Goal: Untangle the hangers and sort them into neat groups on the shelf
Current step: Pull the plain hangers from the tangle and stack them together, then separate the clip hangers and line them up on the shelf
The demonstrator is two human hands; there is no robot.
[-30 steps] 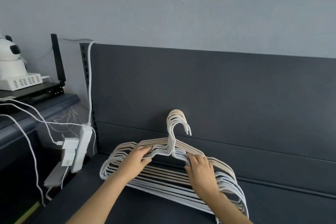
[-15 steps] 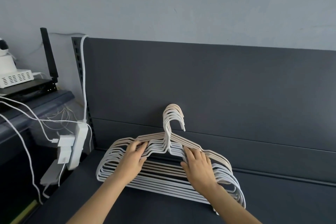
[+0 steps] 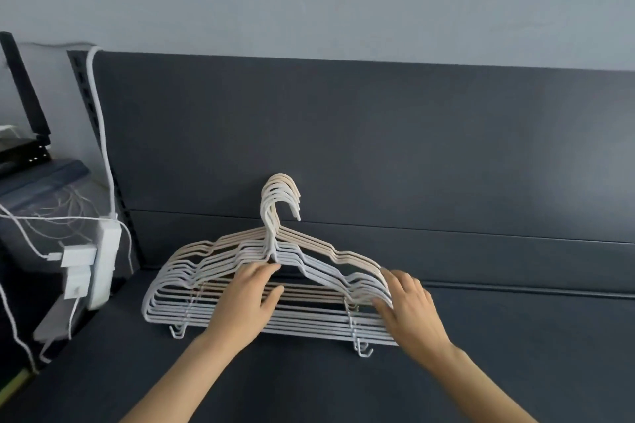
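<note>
Left hand (image 3: 248, 299) and right hand (image 3: 409, 307) lie spread on the hangers (image 3: 309, 321); press evenly so the stack squares without sliding.

1. The hangers (image 3: 309, 326) stand in one stack on the shelf (image 3: 309, 385), leaning back against the back panel (image 3: 378, 148), hooks up.
2. The left hand (image 3: 247, 302) rests on the stack's front at its middle, just below the hooks.
3. The right hand (image 3: 410, 309) rests on the stack's right end.
4. A power strip (image 3: 104, 261) hangs just left of the shelf, with a cable (image 3: 99, 113) running up from it along the panel's left edge.
5. A router (image 3: 20, 148) sits farther left, above the strip.
6. The wall (image 3: 309, 3) rises behind the panel.
</note>
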